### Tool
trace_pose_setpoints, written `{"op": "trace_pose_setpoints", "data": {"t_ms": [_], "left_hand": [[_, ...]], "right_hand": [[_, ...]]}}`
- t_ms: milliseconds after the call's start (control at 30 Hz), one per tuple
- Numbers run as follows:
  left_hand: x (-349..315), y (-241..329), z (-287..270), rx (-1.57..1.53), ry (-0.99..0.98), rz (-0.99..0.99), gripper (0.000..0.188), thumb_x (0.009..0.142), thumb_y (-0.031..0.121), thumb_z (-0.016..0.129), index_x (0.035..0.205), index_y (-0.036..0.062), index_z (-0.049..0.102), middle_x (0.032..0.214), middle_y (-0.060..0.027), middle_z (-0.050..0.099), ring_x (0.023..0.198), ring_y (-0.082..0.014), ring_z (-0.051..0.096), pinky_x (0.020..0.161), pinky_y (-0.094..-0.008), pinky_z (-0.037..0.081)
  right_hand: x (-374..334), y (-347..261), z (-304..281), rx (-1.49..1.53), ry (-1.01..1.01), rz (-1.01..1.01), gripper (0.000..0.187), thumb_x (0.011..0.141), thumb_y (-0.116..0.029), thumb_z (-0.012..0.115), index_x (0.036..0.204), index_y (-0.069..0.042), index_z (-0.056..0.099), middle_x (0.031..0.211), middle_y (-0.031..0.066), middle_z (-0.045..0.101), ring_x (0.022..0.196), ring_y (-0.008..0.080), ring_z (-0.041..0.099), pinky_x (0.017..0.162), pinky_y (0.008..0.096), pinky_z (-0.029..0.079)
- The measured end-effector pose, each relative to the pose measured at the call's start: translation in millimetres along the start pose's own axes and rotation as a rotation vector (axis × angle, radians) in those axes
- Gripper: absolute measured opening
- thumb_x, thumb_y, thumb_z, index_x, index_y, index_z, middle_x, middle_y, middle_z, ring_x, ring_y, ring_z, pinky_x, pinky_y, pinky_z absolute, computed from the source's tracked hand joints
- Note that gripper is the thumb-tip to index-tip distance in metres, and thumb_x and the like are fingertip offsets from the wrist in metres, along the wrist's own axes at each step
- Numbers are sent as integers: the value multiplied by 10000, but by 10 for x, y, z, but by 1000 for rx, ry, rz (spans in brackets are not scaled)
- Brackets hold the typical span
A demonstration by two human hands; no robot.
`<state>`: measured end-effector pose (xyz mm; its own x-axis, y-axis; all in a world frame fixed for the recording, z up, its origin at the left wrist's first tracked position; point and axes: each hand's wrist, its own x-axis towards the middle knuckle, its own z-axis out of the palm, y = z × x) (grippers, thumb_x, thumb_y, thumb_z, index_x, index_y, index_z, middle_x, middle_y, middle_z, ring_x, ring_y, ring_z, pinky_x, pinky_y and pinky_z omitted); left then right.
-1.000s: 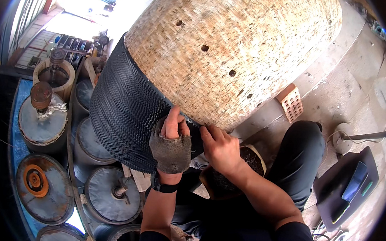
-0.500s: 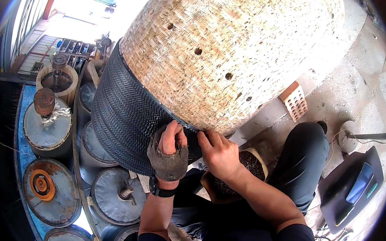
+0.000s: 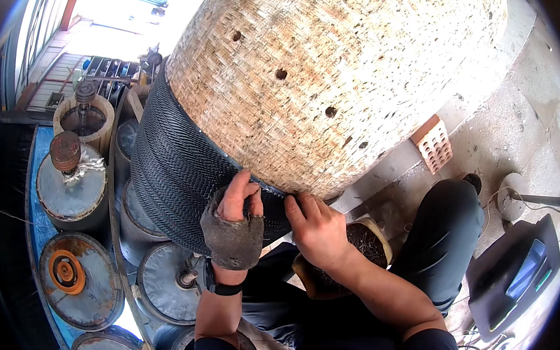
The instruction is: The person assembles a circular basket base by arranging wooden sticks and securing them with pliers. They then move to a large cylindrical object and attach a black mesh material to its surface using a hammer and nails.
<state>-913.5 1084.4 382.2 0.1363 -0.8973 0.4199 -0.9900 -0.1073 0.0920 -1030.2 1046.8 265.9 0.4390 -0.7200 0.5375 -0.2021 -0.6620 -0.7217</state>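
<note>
A large pale wooden drum [image 3: 341, 61] with a rough, grained surface and a few round holes leans across the upper middle. Black ridged covering [image 3: 176, 160] wraps its near left part in close rows. My left hand [image 3: 233, 221] wears a grey fingerless glove and a dark wrist strap. Its fingers are bent together at the covering's upper edge; whatever they pinch is hidden. Bare, my right hand [image 3: 318, 227] presses thumb and forefinger together at the same edge, slightly to the right. Anything between those fingertips is too small to make out.
Between my knees sits a container [image 3: 311, 286] full of thin dark pieces. Metal-topped cylinders [image 3: 169, 281] crowd the left side, one bearing an orange ring [image 3: 66, 273]. A perforated brick [image 3: 432, 144] lies beside the drum. Right of my leg stand a dark case [image 3: 512, 279] and a round-based stand [image 3: 510, 196].
My left hand has shifted slightly left along the covering's edge, widening the gap to my right hand. The right hand stays nearly in place. The view has tilted a little.
</note>
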Motion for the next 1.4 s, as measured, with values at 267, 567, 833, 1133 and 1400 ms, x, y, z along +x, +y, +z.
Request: {"op": "trace_pose_setpoints", "data": {"t_ms": [267,567,833,1133,1400], "left_hand": [[111,-22,-103,63,-117,82,502,852,-32,668,1339,49,580,886,-111,698,822,-287,684,757,-405,547],[167,-37,-121,-127,-210,-135,542,888,-39,630,1405,109,561,917,-94,669,850,-202,623,813,-352,516],[133,-84,-149,-155,-234,-121,522,914,-64,579,1411,94,556,946,-82,632,882,-178,594,847,-316,503],[152,-238,-108,-166,-261,-74,496,912,-33,597,1392,92,573,925,-77,633,879,-189,600,843,-322,494],[257,-158,-218,-132,-185,37,471,844,-40,656,1305,42,611,890,-90,677,828,-269,646,794,-365,507]], "right_hand": [[-36,-82,16,-63,3,-21,483,722,-103,630,1178,54,630,1019,167,625,842,265,669,660,340,573],[3,-114,-182,-104,-120,31,390,737,-146,620,1073,54,627,885,115,574,833,246,630,679,344,538],[-530,1086,-1993,-136,567,481,159,885,-18,668,1036,28,689,817,139,699,674,175,667,625,291,532],[-3508,2691,-1084,-522,-360,1379,257,883,-258,675,947,-10,699,890,234,709,840,398,702,756,493,540],[-4207,2556,-1158,-512,-462,1429,265,878,-252,683,990,-13,689,892,240,709,839,402,704,743,486,546]]}}
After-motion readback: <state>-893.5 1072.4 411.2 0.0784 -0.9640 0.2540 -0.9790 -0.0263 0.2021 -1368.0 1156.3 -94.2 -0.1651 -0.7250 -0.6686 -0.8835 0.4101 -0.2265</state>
